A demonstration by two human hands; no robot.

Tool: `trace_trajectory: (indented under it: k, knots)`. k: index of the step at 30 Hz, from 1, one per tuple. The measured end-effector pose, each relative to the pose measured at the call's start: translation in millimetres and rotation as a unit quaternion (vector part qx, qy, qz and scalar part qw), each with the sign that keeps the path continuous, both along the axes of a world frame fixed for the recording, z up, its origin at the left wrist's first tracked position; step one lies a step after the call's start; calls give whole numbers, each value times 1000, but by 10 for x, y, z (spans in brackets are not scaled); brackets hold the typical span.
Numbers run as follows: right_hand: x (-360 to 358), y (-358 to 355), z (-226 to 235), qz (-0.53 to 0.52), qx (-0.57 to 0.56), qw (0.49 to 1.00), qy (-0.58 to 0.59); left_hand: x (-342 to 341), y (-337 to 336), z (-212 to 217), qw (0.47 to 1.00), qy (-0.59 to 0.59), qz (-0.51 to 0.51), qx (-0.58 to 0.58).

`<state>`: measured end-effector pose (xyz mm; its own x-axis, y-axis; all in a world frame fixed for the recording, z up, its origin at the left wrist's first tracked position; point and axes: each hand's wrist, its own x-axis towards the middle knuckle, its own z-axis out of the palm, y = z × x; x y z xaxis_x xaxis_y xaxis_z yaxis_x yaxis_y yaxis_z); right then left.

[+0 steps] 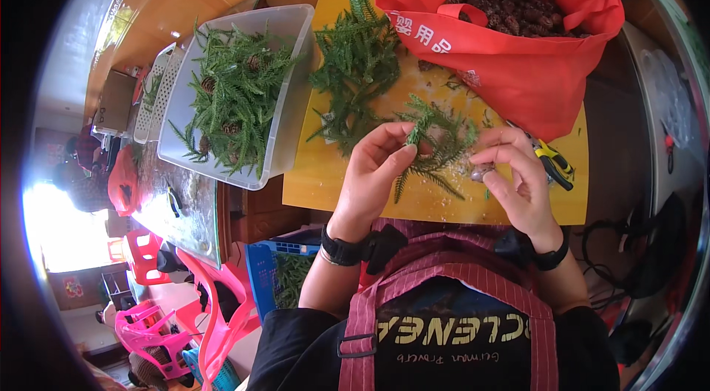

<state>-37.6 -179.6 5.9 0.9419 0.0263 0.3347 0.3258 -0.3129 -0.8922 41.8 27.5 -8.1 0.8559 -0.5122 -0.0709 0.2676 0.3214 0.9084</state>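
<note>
My left hand is closed, pinching a green artificial pine sprig between thumb and fingertips over the yellow board. To its right, my right hand has thumb and fingers together on a small brownish pine cone, partly covered by the fingers. The sprig's branches spread between the two hands. Just right of my right hand lie pliers with yellow and black handles. Beyond my left hand is a heap of loose pine sprigs.
A red bag full of pine cones stands at the far right. A clear plastic bin at the left holds sprigs with cones. Lower left are a blue crate and pink chairs. Another person is far left.
</note>
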Motion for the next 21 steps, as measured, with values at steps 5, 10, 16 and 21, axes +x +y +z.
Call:
trace_trajectory:
  k: [5, 10, 16, 21]
  knots:
    - [22, 77, 147, 14, -28, 999, -12, -60, -82, 30, 996, 28, -27, -80]
    - [12, 123, 151, -7, -28, 1000, 1, -68, -41, -77, 992, 38, -49, -106]
    - [-93, 117, 91, -52, 12, 997, -63, -145, -123, -36, 999, -16, -7, -48]
    - [-67, 174, 87, 11, -31, 998, -50, -184, -236, -18, 915, -357, 67, 179]
